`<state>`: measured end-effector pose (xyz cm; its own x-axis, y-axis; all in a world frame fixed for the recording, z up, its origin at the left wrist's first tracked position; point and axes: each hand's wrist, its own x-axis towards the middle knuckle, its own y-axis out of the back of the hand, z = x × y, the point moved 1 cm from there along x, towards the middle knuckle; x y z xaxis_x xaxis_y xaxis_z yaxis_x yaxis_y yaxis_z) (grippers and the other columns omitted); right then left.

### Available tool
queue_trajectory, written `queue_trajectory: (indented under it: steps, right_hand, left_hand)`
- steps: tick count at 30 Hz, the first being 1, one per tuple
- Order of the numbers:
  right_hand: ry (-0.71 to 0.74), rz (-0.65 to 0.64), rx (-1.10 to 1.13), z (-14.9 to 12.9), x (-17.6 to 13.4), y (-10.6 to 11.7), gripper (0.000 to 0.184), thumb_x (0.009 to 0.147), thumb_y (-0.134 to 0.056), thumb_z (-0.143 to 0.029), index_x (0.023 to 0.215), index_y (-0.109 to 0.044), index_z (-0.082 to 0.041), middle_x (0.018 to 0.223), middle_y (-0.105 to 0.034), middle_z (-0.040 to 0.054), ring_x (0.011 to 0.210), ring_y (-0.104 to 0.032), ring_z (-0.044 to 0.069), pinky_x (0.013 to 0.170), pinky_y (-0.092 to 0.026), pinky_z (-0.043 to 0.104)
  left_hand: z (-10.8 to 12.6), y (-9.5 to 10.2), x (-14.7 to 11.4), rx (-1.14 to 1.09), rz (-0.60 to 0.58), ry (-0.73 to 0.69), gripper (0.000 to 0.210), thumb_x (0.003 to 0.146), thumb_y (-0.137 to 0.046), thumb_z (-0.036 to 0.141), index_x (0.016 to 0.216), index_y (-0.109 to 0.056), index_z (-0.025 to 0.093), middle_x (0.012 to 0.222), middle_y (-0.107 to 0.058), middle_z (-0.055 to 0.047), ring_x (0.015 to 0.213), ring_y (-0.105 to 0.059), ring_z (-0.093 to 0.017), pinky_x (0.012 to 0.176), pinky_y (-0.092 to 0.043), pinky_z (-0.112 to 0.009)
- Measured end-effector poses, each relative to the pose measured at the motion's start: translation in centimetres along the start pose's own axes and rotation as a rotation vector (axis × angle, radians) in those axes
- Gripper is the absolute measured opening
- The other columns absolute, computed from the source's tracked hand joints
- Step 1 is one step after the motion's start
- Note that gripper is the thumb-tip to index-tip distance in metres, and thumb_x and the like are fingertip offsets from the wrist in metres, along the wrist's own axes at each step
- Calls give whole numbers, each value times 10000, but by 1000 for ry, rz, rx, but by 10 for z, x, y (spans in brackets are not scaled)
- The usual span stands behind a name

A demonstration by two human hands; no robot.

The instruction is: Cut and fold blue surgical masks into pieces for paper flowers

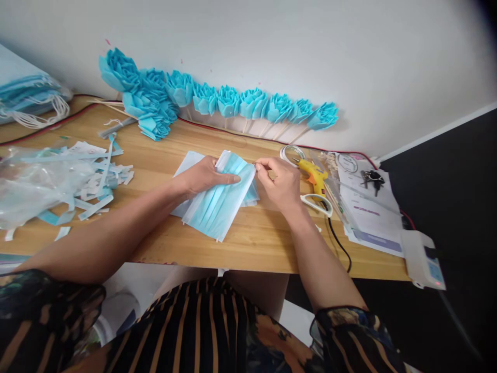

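Observation:
A light blue pleated face mask (219, 204) with white edges is held tilted above the wooden table. My left hand (202, 177) grips it from the left, thumb lying across the front and the other fingers behind. At the mask's upper right corner, my right hand (281, 181) is closed in a pinch. Whether a strap is between those fingertips is too small to make out. Beneath the mask, flat pale blue sheets (180, 208) lie on the table, partly covered by my left hand and the mask.
Blue flowers on sticks (229, 101) line the wall. Scraps and strips (103, 178) lie beside a clear plastic bag (34, 181) at left. To the right are a yellow glue gun (315, 176), white-handled scissors (320, 203), papers (368, 207), keys (373, 178) and a power strip (423, 254).

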<state>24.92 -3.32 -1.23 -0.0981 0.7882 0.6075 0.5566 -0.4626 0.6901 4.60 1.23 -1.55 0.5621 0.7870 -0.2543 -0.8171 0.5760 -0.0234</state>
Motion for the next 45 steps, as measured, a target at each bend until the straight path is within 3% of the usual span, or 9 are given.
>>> queue_trajectory:
  steps: [4, 7, 11, 14, 17, 21, 32, 40, 45]
  right_hand:
    - [-221, -5, 316, 4, 2, -1, 180, 904, -567, -337, 863, -699, -222, 838, -760, 25, 797, -707, 183, 770, -549, 330]
    - [-461, -48, 709, 9, 4, -1, 386, 953, -455, -525, 1052, -689, -235, 931, -769, 45, 861, -726, 185, 765, -589, 336]
    - [-628, -225, 932, 5, 1, -6, 558, 875, -474, -701, 1101, -696, -241, 989, -762, 67, 903, -724, 197, 761, -610, 337]
    - [-641, -309, 946, -5, -3, -14, 458, 768, -667, -662, 892, -711, -224, 861, -745, 35, 798, -705, 185, 733, -610, 336]
    - [-665, -177, 916, -5, -4, -18, 385, 728, -742, -592, 756, -656, -217, 730, -690, -4, 684, -664, 153, 692, -604, 320]
    - [-692, 20, 866, 7, -2, -16, 364, 786, -677, -584, 830, -645, -225, 724, -661, -12, 651, -643, 134, 611, -578, 278]
    - [-622, 258, 733, 9, 1, -13, 320, 797, -674, -547, 778, -649, -228, 645, -602, -29, 558, -563, 120, 471, -500, 239]
    - [-677, 4, 905, 13, 2, -15, 512, 813, -552, -719, 838, -645, -216, 735, -678, 15, 659, -649, 167, 563, -540, 292]
    - [-636, 26, 846, 13, -1, -16, 388, 739, -728, -589, 743, -628, -214, 662, -623, -25, 625, -597, 136, 581, -495, 265]
  left_hand:
    - [-1, 0, 0, -44, 4, -15, 417, 658, -850, 367, 946, -695, 108, 891, -740, -113, 726, -680, -214, 671, -576, -339]
    - [-3, 1, 3, -138, 70, -59, 403, 681, -834, 369, 959, -686, 117, 916, -742, -115, 771, -694, -227, 707, -584, -349]
    - [-7, 1, 6, -225, 116, -129, 472, 676, -837, 392, 1032, -681, 124, 979, -741, -120, 855, -708, -252, 765, -588, -371]
    - [-8, 0, 7, -228, 118, -156, 473, 680, -834, 422, 1018, -688, 124, 954, -740, -110, 841, -710, -244, 766, -581, -371]
    - [-8, 1, 10, -237, 88, -198, 428, 715, -802, 459, 976, -698, 136, 909, -736, -91, 812, -700, -220, 756, -566, -352]
    - [-11, 5, 15, -191, 121, -244, 318, 751, -766, 454, 832, -686, 157, 778, -699, -41, 723, -646, -158, 698, -524, -290]
    - [-7, 10, 15, -190, 258, -297, 326, 800, -701, 418, 642, -564, 168, 592, -498, 18, 554, -452, -95, 566, -394, -239]
    - [-12, 7, 16, -163, 175, -315, 291, 754, -748, 431, 883, -690, 177, 817, -679, -15, 705, -585, -128, 668, -463, -249]
    - [-7, 0, 9, -75, 68, -322, 343, 766, -741, 458, 930, -716, 157, 928, -716, -44, 823, -627, -158, 751, -486, -265]
